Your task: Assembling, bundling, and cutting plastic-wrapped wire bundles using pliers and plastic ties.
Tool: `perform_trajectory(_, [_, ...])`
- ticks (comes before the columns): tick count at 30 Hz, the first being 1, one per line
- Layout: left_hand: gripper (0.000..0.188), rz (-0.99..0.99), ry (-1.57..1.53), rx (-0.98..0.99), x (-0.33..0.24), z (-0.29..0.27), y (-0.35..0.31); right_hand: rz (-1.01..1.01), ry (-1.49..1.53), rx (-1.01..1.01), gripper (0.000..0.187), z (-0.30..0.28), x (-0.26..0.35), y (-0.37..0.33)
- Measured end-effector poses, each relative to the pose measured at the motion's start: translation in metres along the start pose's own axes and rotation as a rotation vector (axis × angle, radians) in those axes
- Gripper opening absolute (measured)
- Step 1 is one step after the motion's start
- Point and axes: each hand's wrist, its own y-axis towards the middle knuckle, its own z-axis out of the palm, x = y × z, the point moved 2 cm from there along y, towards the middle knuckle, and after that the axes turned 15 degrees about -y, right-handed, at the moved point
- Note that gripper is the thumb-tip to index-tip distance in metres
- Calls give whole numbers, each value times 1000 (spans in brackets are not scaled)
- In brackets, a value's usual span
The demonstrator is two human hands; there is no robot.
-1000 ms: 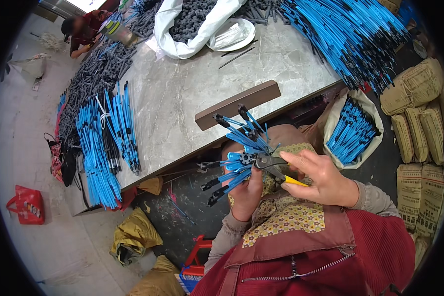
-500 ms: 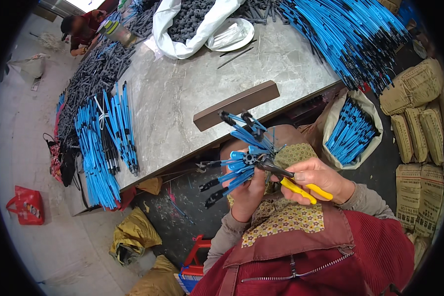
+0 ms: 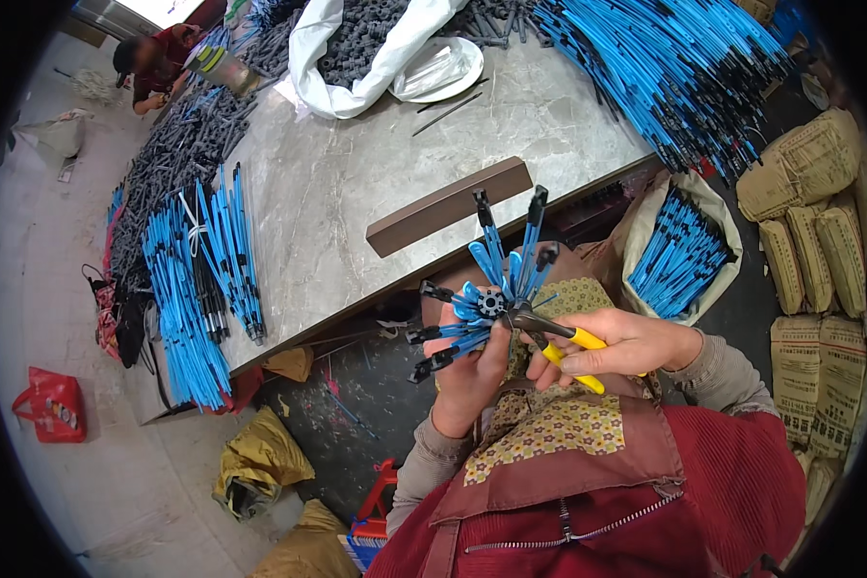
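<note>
My left hand (image 3: 470,376) is closed around a bundle of blue ribs that fan out from a round black toothed hub (image 3: 492,305). Black end pieces (image 3: 538,197) tip the ribs, which stick up and out to the left. In my right hand (image 3: 626,345) is a pair of pliers (image 3: 556,354) with yellow handles. Their dark jaws meet the right side of the hub, beside my left thumb; what lies between the jaws is too small to make out. A floral apron (image 3: 559,438) covers my lap below both hands.
A brown bar (image 3: 448,207) lies near the edge of the grey table (image 3: 328,279). Blue ribs are stacked at its left (image 3: 178,308) and far right (image 3: 665,77). An open white sack (image 3: 727,279) of blue pieces stands at right. A person (image 3: 149,67) sits far left.
The ribs above the hub have swung more upright and spread apart. In my right hand the pliers have turned, with their handles wider apart. My left hand still holds the bundle.
</note>
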Motion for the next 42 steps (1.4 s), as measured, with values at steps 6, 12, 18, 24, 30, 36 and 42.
perform_trajectory(6, [28,-7,96,34,0,-5,2,59,63,11,42,2,3,-1])
perform_trajectory(12, [31,-121,14,95,2,-9,15,60,187,-66,36,16,-5,-1])
perform_trajectory(18, [31,-171,53,150,2,-10,22,-28,209,-121,35,25,-21,1])
perform_trajectory(24, [27,-215,79,177,2,-9,21,-61,198,-166,33,30,-26,0])
perform_trajectory(30, [24,-180,83,186,6,-8,19,-43,112,-214,27,31,-24,1])
perform_trajectory(36, [16,-160,79,73,6,-3,12,184,-74,-200,24,9,6,-8])
perform_trajectory(42, [18,-160,193,68,-3,0,7,283,-320,-111,29,-14,37,-15])
